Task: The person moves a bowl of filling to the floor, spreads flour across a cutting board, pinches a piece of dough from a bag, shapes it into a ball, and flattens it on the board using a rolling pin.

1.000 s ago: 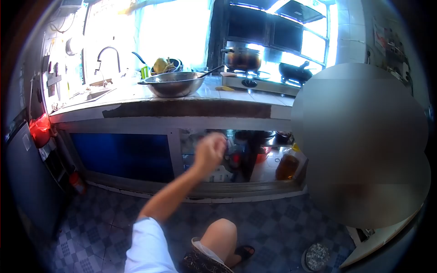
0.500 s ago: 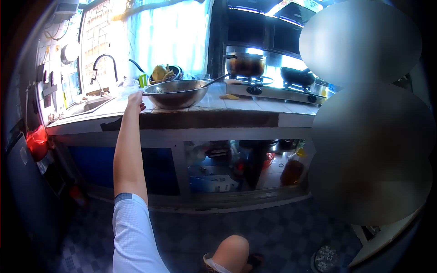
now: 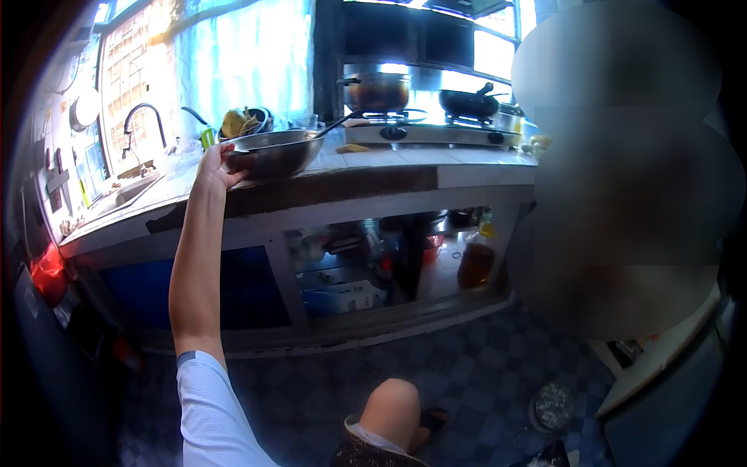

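Note:
A wide, silver metal wok (image 3: 282, 158) rests on the tiled counter, near its front edge. My left hand (image 3: 215, 166) reaches up to its left side and is closed on the rim there, with the thumb low against the outer wall. At the wok's right a long dark handle (image 3: 339, 124) sticks up and outward; I cannot tell whether it belongs to the wok or to a utensil lying in it. What the wok contains is hidden. Behind it sits a bowl (image 3: 264, 123) with yellowish food or peelings (image 3: 236, 122). My right hand is out of view.
A gas stove (image 3: 436, 134) carries a steel pot (image 3: 379, 92) and a black pan (image 3: 467, 103). Left is a sink (image 3: 132, 193) with a curved faucet (image 3: 145, 109). An oil jug (image 3: 476, 261) stands under the counter. A round container (image 3: 552, 406) sits on the floor. The right side is blurred out.
The whole view has shifted, so the counter appears farther left and tilted. My left hand has changed its hold on the wok's left side, its fingers and thumb now spread around the rim.

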Demonstrator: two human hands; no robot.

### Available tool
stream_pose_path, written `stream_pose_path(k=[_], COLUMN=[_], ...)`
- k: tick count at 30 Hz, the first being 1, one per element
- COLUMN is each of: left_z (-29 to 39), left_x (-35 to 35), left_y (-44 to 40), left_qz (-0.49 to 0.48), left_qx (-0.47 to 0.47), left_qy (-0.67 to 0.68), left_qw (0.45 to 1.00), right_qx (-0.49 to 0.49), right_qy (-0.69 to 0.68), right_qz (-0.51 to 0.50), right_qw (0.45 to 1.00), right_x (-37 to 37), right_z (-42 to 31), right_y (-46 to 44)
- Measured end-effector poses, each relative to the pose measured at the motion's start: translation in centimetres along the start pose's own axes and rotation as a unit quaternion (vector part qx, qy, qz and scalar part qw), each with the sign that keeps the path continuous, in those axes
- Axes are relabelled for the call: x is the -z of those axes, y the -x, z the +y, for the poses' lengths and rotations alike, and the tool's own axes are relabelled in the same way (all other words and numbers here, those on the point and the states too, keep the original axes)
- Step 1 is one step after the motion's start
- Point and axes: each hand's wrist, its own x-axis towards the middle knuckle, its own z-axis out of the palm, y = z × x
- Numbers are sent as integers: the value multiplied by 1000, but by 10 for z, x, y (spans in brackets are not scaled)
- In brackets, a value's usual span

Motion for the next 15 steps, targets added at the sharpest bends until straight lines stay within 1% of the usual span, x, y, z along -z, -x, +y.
stream_pose_path(k=[1, 3, 5, 6, 7, 8, 9, 10, 11, 12, 14, 15], left_z=[1, -5, -7, -6, -4, -3, 1, 5, 8, 17, 21, 15], left_x=[-3, -10, -10, -11, -5, 13, 26, 37, 34, 35, 22, 18], left_y=[3, 15, 19, 36, 26, -20, -43, -58, -46, -34, 23, 50], left_qz=[-8, 13, 40, 18, -14, -19, -58, -59, -57, -38, -45, -76], left_qx=[4, 25, 8, -8, 12, 1, -2, 27, 53, 140, 214, 206], left_qy=[-3, 3, 17, -4, -1, -10, -1, 7, 16, 30, 58, 75], left_qw=[1000, 1000, 999, 1000, 1000, 1000, 998, 998, 997, 989, 974, 973], right_qx=[11, 5, -1, 4, 4, 22, 24, 17, 13, 8, 5, 6], right_qy=[20, 4, -21, -36, -51, -38, -32, -45, -49, -52, -54, -53], right_qz=[7, 9, 13, 47, 80, 95, 94, 108, 82, 92, 113, 123], right_qw=[1000, 1000, 1000, 998, 996, 995, 995, 993, 995, 994, 992, 991], right_x=[7, 13, 7, 6, 4, 5, 10, 15, 23, 24, 29, 31], right_z=[-12, -14, -13, -15, -16, -15, -17, -21, -25, -27, -33, -35], right_y=[4, 6, 14, 20, 25, 28, 33, 41, 49, 56, 67, 72])
